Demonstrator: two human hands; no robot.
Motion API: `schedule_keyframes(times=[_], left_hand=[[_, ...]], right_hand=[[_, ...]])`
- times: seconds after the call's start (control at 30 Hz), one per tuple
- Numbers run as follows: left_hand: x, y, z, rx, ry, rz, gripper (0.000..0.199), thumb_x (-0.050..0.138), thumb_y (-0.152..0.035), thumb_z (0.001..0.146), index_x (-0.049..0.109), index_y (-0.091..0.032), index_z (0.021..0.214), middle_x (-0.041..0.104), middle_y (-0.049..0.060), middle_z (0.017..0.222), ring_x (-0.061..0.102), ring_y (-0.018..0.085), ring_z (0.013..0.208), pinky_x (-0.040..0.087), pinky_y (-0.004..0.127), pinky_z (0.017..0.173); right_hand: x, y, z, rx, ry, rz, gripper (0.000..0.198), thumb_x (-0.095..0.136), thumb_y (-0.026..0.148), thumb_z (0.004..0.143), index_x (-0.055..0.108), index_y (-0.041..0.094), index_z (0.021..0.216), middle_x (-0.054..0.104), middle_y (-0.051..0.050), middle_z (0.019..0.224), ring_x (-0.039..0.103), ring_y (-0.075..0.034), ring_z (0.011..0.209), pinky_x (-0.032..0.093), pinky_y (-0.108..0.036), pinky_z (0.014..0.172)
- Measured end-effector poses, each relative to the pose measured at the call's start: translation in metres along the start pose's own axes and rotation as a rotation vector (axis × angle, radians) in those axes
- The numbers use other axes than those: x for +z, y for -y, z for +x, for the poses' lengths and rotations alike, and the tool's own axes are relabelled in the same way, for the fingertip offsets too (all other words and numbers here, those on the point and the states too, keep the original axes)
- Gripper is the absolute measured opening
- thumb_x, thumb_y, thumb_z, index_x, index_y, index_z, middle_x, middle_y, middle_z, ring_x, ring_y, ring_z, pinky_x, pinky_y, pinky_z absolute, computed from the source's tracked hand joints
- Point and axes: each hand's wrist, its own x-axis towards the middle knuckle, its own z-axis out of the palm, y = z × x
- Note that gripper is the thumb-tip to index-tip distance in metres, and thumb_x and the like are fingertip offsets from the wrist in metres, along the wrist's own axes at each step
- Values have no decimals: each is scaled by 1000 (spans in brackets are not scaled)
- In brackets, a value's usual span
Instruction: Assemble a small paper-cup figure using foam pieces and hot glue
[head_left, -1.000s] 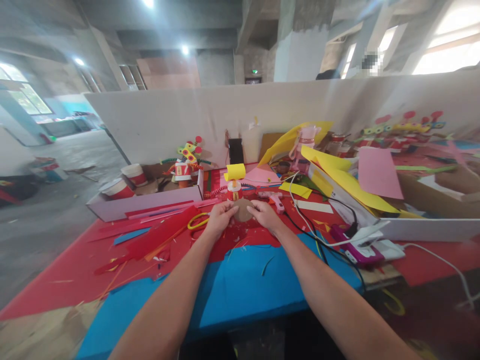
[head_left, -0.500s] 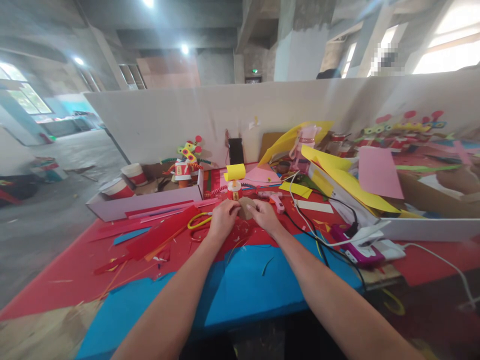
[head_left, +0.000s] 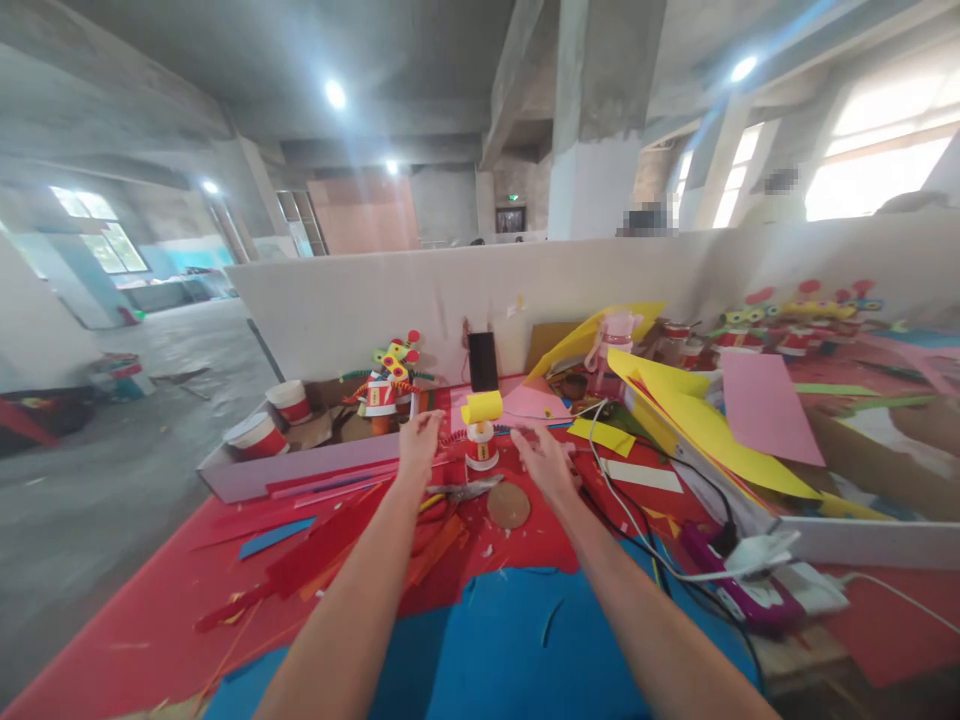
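Observation:
A small paper-cup figure (head_left: 482, 452) stands upright on the red table, with a rolled yellow paper piece (head_left: 481, 406) on top and coiled arms at its sides. My left hand (head_left: 421, 448) hovers to its left, fingers apart and holding nothing. On the other side, near the figure's right coiled arm, is my right hand (head_left: 541, 462), also open with fingers spread. Between my forearms a round brown cardboard disc (head_left: 508, 506) lies flat. Scissors (head_left: 480, 488) with yellow handles rest beside the disc, partly behind my left forearm.
Finished cup figures (head_left: 381, 395) and paper cups (head_left: 256, 435) fill a white box at left. A black phone (head_left: 483, 360) leans on the partition. At right are yellow sheets (head_left: 705, 420), cables and a purple power strip (head_left: 739, 580). Blue sheets (head_left: 525, 640) cover the front.
Both hands have let go of the cardboard disc, which now lies on the table. They have moved apart and forward to either side of the cup figure. The view has tilted up.

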Motion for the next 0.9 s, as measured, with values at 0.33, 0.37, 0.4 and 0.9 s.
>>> schedule_keyframes(times=[0.33,0.37,0.4,0.9], left_hand=[[0,32,-8,-21,17,-153,40,62,-49,68,59,-15,87,55,-4,57,45,6,39,31,18,37],[2,31,-7,-49,25,-165,42,62,-51,68,59,-14,87,54,-5,56,43,5,37,30,18,36],[5,29,-6,-78,41,-181,45,62,-53,67,60,-13,88,52,-5,54,41,5,37,28,18,35],[31,23,-2,-129,63,-359,35,72,-25,48,65,-11,79,59,-4,56,43,5,37,27,17,36]], right_hand=[[6,16,47,190,97,303,50,52,64,74,61,19,93,54,2,59,48,-10,47,36,-21,42],[7,21,48,136,124,309,50,54,63,74,62,18,95,54,2,60,48,-10,49,37,-20,44],[9,25,49,105,129,307,51,57,62,73,63,17,95,53,3,59,47,-9,49,37,-20,44],[23,26,16,99,128,231,38,63,54,69,63,16,71,50,4,50,42,-9,43,33,-22,44]])
